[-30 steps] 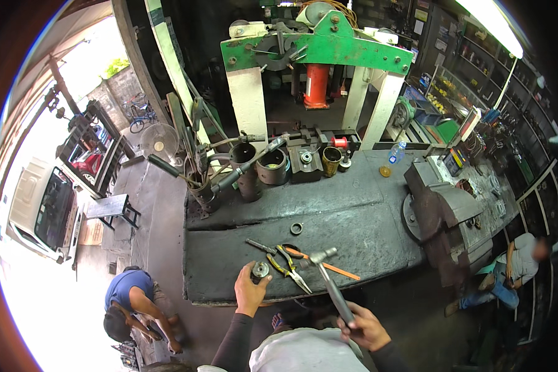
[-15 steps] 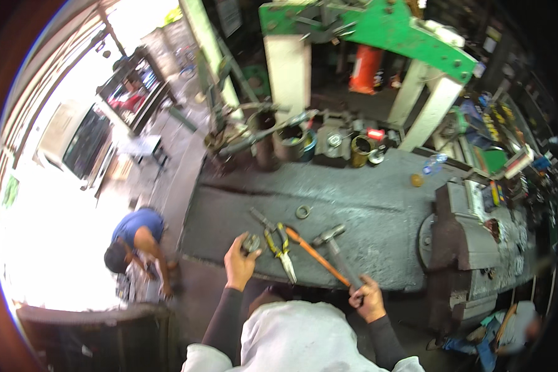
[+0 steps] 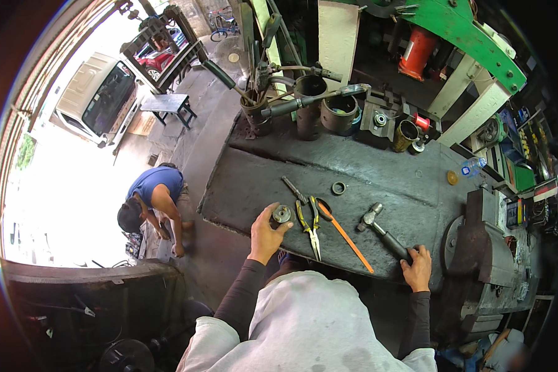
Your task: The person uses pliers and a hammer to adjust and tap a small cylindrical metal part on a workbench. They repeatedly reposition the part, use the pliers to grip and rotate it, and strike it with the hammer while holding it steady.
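Observation:
My left hand (image 3: 265, 239) grips a round metal part (image 3: 283, 214) by the front edge of the dark workbench (image 3: 390, 173). My right hand (image 3: 416, 268) is closed on the black handle of a ball-peen hammer (image 3: 372, 216), whose head is down at the bench top. Between my hands lie yellow-and-black pliers (image 3: 313, 235) and a long orange strip (image 3: 347, 239). A short metal rod (image 3: 294, 189) and a small metal ring (image 3: 338, 188) lie behind them.
Metal cylinders (image 3: 307, 108) with tools stand at the back. A large vise (image 3: 487, 248) is at the right, near a plastic bottle (image 3: 471, 166) and green press frame (image 3: 452, 31). A person in blue (image 3: 155, 186) bends down at left; another (image 3: 496, 350) is at lower right.
My right hand with the hammer has moved rightward and lowered the hammer head toward the bench. My left hand keeps the metal part. The view has turned, bringing more floor at lower left.

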Tool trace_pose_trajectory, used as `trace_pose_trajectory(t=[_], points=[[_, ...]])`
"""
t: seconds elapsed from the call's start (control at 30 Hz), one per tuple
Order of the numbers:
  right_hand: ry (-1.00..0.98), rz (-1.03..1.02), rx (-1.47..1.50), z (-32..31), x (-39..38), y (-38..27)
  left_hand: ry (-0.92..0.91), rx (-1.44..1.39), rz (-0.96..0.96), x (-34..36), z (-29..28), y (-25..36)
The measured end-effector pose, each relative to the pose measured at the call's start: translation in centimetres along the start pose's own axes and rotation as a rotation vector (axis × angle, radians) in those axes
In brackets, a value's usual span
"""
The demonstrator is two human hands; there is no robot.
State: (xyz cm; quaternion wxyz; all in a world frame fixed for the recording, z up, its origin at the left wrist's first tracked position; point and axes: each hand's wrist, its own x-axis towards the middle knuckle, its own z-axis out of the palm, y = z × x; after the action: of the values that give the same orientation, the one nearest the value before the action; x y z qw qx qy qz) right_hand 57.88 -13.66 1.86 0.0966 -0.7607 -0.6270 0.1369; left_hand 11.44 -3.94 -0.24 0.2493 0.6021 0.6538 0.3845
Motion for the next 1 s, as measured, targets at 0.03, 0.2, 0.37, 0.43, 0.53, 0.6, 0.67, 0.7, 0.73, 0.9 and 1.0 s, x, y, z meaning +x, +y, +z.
trace_pose_trajectory(t=[0.03,0.2,0.37,0.43,0.53,0.6,0.67,0.7,0.73,0.9,1.0], points=[[-0.002,-0.001,-0.049,0.1,-0.1,-0.4,-0.014,-0.035,-0.035,0.1,0.0,-0.1],[0.027,0.118,-0.121,1.3,-1.0,-1.6,-0.068,-0.086,-0.094,0.4,-0.2,-0.5],[0.043,0.159,-0.092,1.6,-1.1,-1.6,-0.083,-0.078,-0.063,0.8,-0.5,-0.7],[0.028,0.164,-0.093,1.5,-1.0,-1.7,-0.096,-0.076,-0.070,0.9,-0.5,-0.7],[0.053,0.162,-0.071,1.4,-0.9,-1.9,-0.109,-0.084,-0.088,0.8,-0.6,-0.6],[0.073,0.161,-0.059,1.4,-0.9,-2.2,-0.086,-0.115,-0.065,0.7,-0.7,-0.5],[0.072,0.193,-0.059,1.4,-1.0,-2.3,-0.100,-0.075,-0.065,0.6,-0.8,-0.5],[0.078,0.179,-0.057,1.4,-1.0,-2.4,-0.109,-0.063,-0.074,0.6,-0.8,-0.5],[0.072,0.186,-0.056,1.4,-1.0,-2.4,-0.112,-0.046,-0.048,0.7,-0.8,-0.5],[0.084,0.195,-0.039,1.5,-1.2,-2.4,-0.166,0.004,-0.036,1.0,-0.9,-0.8],[0.110,0.180,-0.026,1.6,-1.2,-2.4,-0.163,0.077,0.028,1.2,-1.0,-0.9]])
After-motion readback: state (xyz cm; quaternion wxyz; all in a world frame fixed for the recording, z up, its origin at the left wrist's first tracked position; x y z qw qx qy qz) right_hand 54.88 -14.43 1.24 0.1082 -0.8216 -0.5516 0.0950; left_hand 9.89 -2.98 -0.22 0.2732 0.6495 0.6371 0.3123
